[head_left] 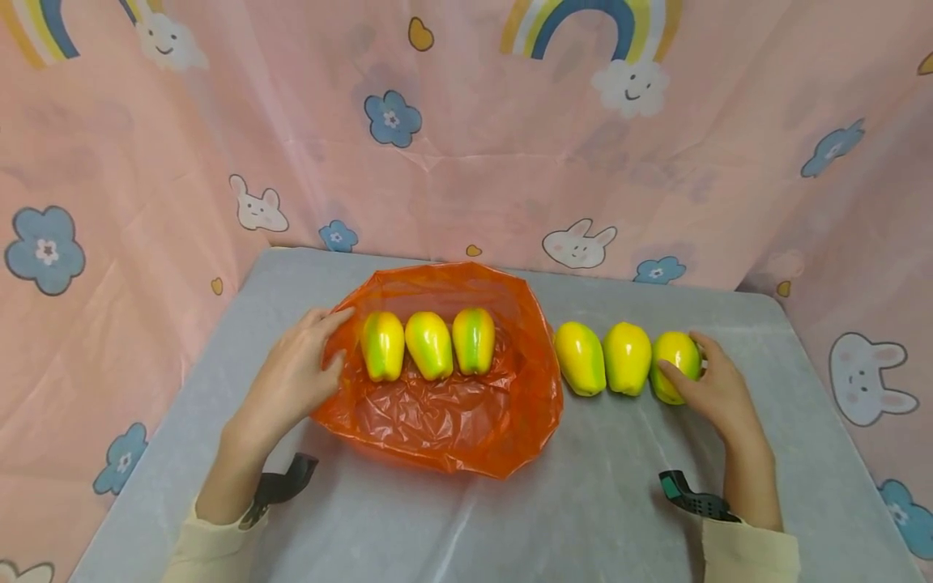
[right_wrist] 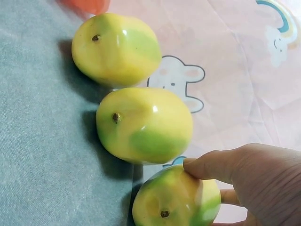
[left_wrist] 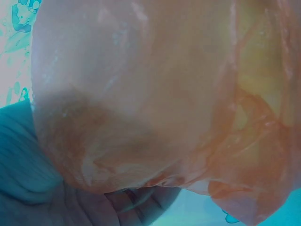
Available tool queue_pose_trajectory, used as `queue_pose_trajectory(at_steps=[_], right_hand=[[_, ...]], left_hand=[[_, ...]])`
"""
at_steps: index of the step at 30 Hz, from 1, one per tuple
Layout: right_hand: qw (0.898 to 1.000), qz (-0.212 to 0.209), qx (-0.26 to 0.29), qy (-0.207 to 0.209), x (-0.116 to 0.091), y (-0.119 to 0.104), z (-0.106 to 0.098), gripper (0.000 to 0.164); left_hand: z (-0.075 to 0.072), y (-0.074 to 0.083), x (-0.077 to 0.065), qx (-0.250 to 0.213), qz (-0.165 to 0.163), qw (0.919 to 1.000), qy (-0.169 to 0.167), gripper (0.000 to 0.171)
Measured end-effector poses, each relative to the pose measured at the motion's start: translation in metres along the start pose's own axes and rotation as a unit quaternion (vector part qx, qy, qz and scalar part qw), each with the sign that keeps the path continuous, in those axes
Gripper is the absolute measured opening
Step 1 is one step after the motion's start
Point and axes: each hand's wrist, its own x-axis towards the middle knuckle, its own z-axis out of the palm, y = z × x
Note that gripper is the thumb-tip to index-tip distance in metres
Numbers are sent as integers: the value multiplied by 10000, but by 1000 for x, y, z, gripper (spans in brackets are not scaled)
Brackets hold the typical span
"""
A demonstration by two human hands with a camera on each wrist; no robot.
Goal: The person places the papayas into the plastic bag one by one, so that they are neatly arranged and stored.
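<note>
An orange plastic bag (head_left: 445, 417) lies spread open on the table, with three yellow-green papayas (head_left: 428, 346) side by side in it. At the bag's left rim, my left hand (head_left: 302, 360) grips the thin film between thumb and fingers. In the left wrist view the bag (left_wrist: 141, 70) covers much of that hand (left_wrist: 89, 205). Right of the bag, three more papayas stand in a row. My right hand (head_left: 717, 385) holds the rightmost papaya (head_left: 672, 368), thumb on its near left side and fingers round the far right. The middle papaya (right_wrist: 146, 125) sits just beside it.
The grey table (head_left: 583, 502) carries everything. A pink curtain (head_left: 437, 178) with rabbits, flowers and rainbows hangs behind the table and on both sides. Dark wrist devices (head_left: 700, 504) are worn on both wrists.
</note>
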Motion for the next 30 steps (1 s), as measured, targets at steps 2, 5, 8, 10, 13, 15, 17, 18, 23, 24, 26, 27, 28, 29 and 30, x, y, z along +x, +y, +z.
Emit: queue_pose_trajectory(at_steps=[2, 5, 8, 10, 13, 15, 17, 18, 23, 24, 26, 27, 28, 29, 30], right_hand=[[10000, 15, 3, 2, 0, 0, 1, 89], [10000, 4, 19, 28, 0, 1, 1, 88], [10000, -19, 12, 65, 0, 1, 2, 88], [10000, -11, 2, 79, 0, 2, 2, 88], [9999, 15, -2, 100, 0, 3, 1, 88], [9999, 29, -11, 113, 0, 2, 1, 88], [9999, 70, -10, 115, 0, 1, 0, 88], [9999, 87, -13, 121, 0, 0, 0, 88], [9998, 108, -7, 180, -2, -2, -1, 88], [9998, 102, -8, 192, -2, -1, -1, 88], [9997, 94, -16, 208, -2, -1, -1, 87], [9997, 101, -24, 206, -2, -2, -1, 87], [9997, 105, -35, 204, -2, -2, -1, 87], [9997, 107, -38, 202, -2, -2, -1, 87], [9997, 115, -44, 200, -2, -2, -1, 87]], left_hand=[[0, 0, -1, 47, -15, 10000, -12, 60], [1, -1, -1, 107, -9, 9999, -16, 61], [1, -2, -2, 114, 46, 9999, 11, 61], [1, -2, -2, 88, 83, 9999, 32, 62], [0, -2, -3, 35, 120, 9999, 39, 64], [-1, -1, -3, 11, 138, 9999, 37, 65], [-2, -1, -3, -11, 142, 9999, 35, 66], [-2, -1, -2, -16, 143, 9999, 31, 66], [-2, -1, -2, -50, 128, 9999, 29, 66], [-2, -1, -2, -54, 123, 9999, 24, 66], [-1, -1, -2, -66, 106, 9999, 18, 67], [-1, -1, -2, -78, 96, 9999, 14, 67], [-1, -1, -2, -86, 90, 9999, 9, 67], [-1, -1, -2, -96, 86, 9999, 5, 67], [-1, -1, -2, -105, 81, 9999, 2, 68]])
